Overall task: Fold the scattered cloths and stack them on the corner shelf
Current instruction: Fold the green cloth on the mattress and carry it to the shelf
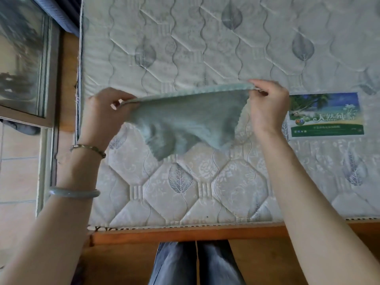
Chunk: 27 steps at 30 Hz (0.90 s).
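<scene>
A pale green cloth [185, 118] hangs in the air above a quilted mattress [205, 48]. My left hand [104, 114] pinches its left top corner. My right hand [267, 105] pinches its right top corner. The top edge is stretched between the two hands, and the lower part droops in loose folds toward the mattress. No other cloths and no shelf are in view.
The mattress has a leaf pattern and a printed label [324, 115] at the right. A wooden bed frame [185, 233] runs along its near edge. A window [22, 58] and tiled wall stand at the left. My legs [195, 264] show below the frame.
</scene>
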Motion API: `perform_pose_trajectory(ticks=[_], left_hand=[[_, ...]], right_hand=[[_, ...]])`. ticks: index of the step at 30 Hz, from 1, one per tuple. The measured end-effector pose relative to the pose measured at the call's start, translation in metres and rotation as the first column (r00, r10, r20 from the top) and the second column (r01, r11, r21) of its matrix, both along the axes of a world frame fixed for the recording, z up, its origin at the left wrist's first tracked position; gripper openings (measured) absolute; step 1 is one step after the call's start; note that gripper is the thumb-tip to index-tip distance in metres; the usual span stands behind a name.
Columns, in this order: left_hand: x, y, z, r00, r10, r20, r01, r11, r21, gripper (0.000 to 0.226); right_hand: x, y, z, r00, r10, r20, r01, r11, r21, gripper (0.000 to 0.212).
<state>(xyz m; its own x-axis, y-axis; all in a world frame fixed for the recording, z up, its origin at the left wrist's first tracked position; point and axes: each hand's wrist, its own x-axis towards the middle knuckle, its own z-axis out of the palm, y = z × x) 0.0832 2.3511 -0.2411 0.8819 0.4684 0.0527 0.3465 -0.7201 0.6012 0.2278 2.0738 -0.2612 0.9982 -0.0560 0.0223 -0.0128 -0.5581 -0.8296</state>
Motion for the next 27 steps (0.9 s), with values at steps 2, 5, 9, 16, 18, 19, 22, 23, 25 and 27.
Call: perform_pose_trajectory(ticks=[2, 5, 9, 16, 18, 19, 22, 23, 25, 27], left_hand=[[0.01, 0.005, 0.015, 0.99, 0.096, 0.1, -0.095, 0.995, -0.014, 0.02], [0.018, 0.003, 0.028, 0.965, 0.136, 0.224, -0.137, 0.99, -0.01, 0.024], [0.012, -0.008, 0.026, 0.936, 0.155, 0.316, -0.109, 0.981, -0.159, 0.028], [-0.047, -0.032, -0.075, 0.992, 0.099, -0.075, -0.114, 0.967, -0.23, 0.025], [-0.066, -0.04, -0.104, 0.98, 0.057, -0.191, -0.1, 0.969, -0.226, 0.017], [-0.076, -0.044, -0.116, 0.968, 0.04, -0.247, -0.099, 0.968, -0.232, 0.015], [-0.108, -0.054, -0.145, 0.914, -0.023, -0.405, -0.088, 0.964, -0.253, 0.011], [-0.119, -0.057, -0.152, 0.889, -0.041, -0.457, -0.089, 0.962, -0.258, 0.01], [-0.14, -0.062, -0.162, 0.841, -0.082, -0.534, -0.088, 0.954, -0.285, 0.01], [-0.161, -0.063, -0.171, 0.804, -0.134, -0.579, -0.058, 0.952, -0.3, 0.021]], right_hand=[[0.016, -0.002, 0.022, 0.994, -0.028, 0.103, 0.025, 0.999, 0.031, 0.038], [0.024, -0.006, 0.045, 0.98, -0.034, 0.195, 0.021, 0.998, 0.066, 0.04], [0.014, -0.023, 0.044, 0.971, -0.011, 0.238, -0.021, 0.991, 0.129, 0.043], [-0.057, -0.067, -0.062, 0.985, 0.174, 0.018, -0.169, 0.971, -0.167, 0.038], [-0.08, -0.076, -0.093, 0.975, 0.209, -0.069, -0.22, 0.943, -0.249, 0.036], [-0.091, -0.08, -0.105, 0.966, 0.226, -0.129, -0.254, 0.926, -0.28, 0.035], [-0.123, -0.095, -0.135, 0.908, 0.259, -0.33, -0.371, 0.862, -0.346, 0.034], [-0.133, -0.101, -0.142, 0.883, 0.26, -0.391, -0.404, 0.844, -0.352, 0.034], [-0.153, -0.111, -0.152, 0.837, 0.265, -0.479, -0.463, 0.811, -0.359, 0.034], [-0.171, -0.12, -0.155, 0.805, 0.277, -0.525, -0.509, 0.777, -0.371, 0.035]])
